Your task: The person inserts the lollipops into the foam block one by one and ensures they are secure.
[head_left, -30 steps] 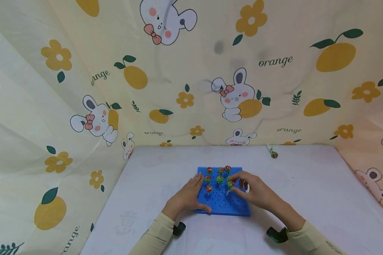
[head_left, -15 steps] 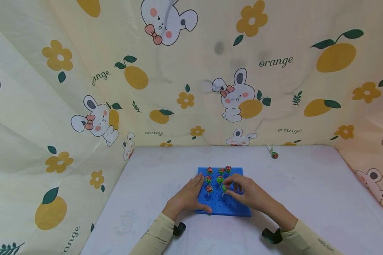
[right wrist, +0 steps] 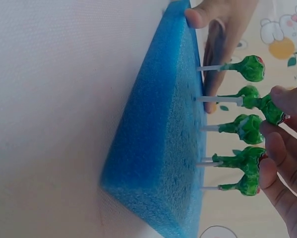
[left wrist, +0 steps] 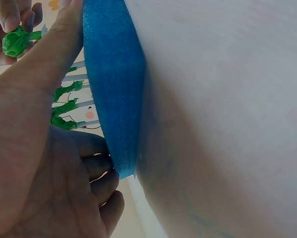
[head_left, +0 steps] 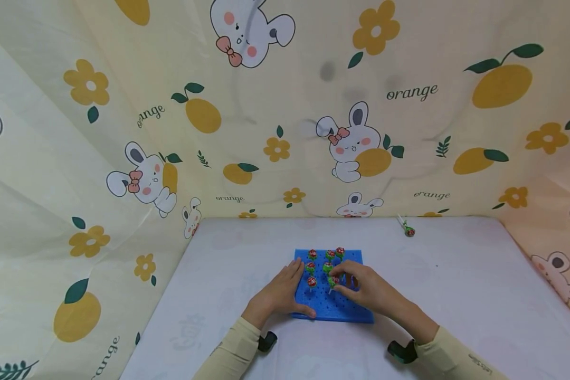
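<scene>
A blue foam block [head_left: 342, 312] dotted with small holes lies on the table. Several lollipops in green and red wrappers stand upright in it, such as one at the front left [head_left: 312, 282]. My left hand [head_left: 277, 290] rests along the block's left edge, fingers extended, thumb on the front left corner. Between thumb and fingertips, my right hand [head_left: 372, 287] pinches a lollipop [right wrist: 272, 110] by its wrapped head. Its white stick points at the block and its tip meets the top face in the right wrist view; how deep it sits, I cannot tell.
A loose lollipop [head_left: 409, 231] lies near the back edge of the white table [head_left: 456, 285]. Behind the table hangs a cream cloth [head_left: 290, 105] printed with rabbits and oranges. Black wrist cameras sit on both forearms.
My right hand has moved left and slightly down with the pinched lollipop, from the right column to in front of the middle one. The left hand stays on the block's edge.
</scene>
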A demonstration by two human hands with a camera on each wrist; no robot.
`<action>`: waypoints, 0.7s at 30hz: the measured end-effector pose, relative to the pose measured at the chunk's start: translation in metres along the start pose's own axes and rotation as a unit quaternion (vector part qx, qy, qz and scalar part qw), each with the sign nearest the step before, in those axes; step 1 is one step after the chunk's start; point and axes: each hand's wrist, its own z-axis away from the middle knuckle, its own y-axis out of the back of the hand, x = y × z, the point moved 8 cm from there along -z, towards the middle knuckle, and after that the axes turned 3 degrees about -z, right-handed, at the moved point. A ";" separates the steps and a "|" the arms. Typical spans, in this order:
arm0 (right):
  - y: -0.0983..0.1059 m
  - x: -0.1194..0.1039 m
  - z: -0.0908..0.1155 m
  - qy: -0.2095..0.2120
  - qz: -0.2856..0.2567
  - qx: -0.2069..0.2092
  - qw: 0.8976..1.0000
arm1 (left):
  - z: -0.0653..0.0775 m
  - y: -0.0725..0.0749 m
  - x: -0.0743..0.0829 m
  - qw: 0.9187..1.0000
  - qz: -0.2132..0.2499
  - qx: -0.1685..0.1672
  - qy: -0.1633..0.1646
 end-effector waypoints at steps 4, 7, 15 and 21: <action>-0.001 0.001 -0.001 -0.004 0.000 -0.004 1.000 | 0.000 -0.001 0.000 1.000 0.001 0.000 0.001; -0.003 0.001 -0.001 -0.007 0.000 -0.010 1.000 | 0.000 -0.001 0.000 1.000 0.000 0.001 0.002; -0.007 -0.001 -0.002 -0.011 0.009 -0.018 1.000 | 0.000 -0.001 0.000 1.000 0.001 -0.001 0.003; -0.010 0.002 -0.003 -0.016 0.018 -0.025 0.999 | 0.000 -0.002 -0.001 1.000 -0.001 -0.002 0.002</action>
